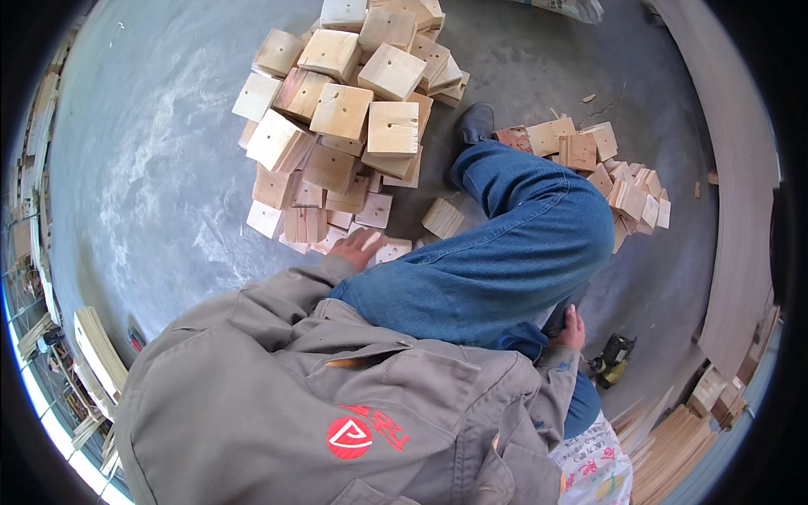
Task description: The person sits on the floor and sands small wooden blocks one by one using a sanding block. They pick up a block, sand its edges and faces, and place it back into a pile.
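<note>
My left hand reaches past my bent knee to the near edge of a big pile of square wooden blocks. Its fingers look stretched out and apart, and a pale sliver shows by them. Touching or close to the fingertips is a small wooden block, partly hidden by my leg; no grip on it shows. On the other side of my leg, my right hand is low beside a dark shoe. Most of its fingers are hidden, so what it holds, if anything, does not show.
A smaller heap of blocks lies beyond my knee. One loose block sits between the pile and my leg. A yellow-green and black power tool stands right of my right hand. Long boards and thin strips line the right side.
</note>
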`<state>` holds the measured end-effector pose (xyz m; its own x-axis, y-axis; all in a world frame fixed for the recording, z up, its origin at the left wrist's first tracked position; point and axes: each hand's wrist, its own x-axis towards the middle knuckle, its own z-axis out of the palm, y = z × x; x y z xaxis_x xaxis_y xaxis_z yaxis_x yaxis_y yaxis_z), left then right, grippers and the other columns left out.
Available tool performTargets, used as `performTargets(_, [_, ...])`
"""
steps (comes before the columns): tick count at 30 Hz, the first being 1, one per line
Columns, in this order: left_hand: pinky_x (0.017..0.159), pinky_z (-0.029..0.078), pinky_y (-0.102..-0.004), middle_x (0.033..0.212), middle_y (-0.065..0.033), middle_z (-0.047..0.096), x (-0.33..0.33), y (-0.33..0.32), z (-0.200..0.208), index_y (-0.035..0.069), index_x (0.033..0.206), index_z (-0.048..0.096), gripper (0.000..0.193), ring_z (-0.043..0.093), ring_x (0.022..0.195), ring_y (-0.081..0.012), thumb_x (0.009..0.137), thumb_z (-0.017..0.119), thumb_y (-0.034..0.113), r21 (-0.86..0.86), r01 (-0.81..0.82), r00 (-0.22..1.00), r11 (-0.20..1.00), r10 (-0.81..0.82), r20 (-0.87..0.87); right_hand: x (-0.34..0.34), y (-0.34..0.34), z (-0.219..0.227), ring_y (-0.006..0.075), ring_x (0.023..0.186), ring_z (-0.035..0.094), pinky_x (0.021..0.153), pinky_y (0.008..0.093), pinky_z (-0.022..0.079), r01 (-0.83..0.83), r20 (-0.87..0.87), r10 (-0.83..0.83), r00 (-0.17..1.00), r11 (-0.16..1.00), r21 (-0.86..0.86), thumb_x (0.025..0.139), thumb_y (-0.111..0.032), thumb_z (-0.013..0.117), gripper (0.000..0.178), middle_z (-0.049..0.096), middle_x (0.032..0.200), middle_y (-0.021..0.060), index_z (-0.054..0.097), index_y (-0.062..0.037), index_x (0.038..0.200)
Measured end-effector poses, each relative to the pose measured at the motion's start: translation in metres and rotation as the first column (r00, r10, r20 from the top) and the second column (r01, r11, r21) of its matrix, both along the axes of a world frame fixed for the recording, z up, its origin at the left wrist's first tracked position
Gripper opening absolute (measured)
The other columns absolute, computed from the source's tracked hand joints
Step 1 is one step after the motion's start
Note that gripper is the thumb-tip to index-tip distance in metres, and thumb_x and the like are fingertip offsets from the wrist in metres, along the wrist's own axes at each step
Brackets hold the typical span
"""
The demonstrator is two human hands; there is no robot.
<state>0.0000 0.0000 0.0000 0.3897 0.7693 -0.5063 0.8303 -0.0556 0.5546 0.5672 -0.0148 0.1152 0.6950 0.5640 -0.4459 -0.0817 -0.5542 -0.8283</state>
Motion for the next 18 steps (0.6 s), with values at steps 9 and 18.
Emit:
performTargets(9, [0.117,0.032,-0.0599,0.164,-0.0137,0.036,0.03,0.007,-0.073,0.022,0.157,0.037,0.059,0.031,0.153,-0.0361,0.102,0.042,0.042,0.177,0.452,0.892,0.874,-0.439,-0.108,-0.01,0.002,0.01,0.0192,0.095,0.069,0.086,0.0328,0.056,0.003,0.12,0.002,0.993,0.999,-0.04,0.093,-0.027,0.078,0.048,0.072,0.109,0.0137,0.066,0.0078,0.123])
performTargets(18, [0.112,0.036,-0.0565,0.15,-0.019,0.048,0.073,0.008,-0.121,0.015,0.15,0.046,0.055,0.045,0.141,-0.0379,0.1,0.045,0.037,0.413,0.452,0.874,0.791,-0.485,-0.029,-0.019,-0.01,0.029,0.0207,0.099,0.068,0.088,0.0328,0.056,0.093,0.121,-0.079,0.99,0.989,-0.115,0.092,-0.029,0.079,0.056,0.071,0.116,0.0165,0.062,0.0111,0.128])
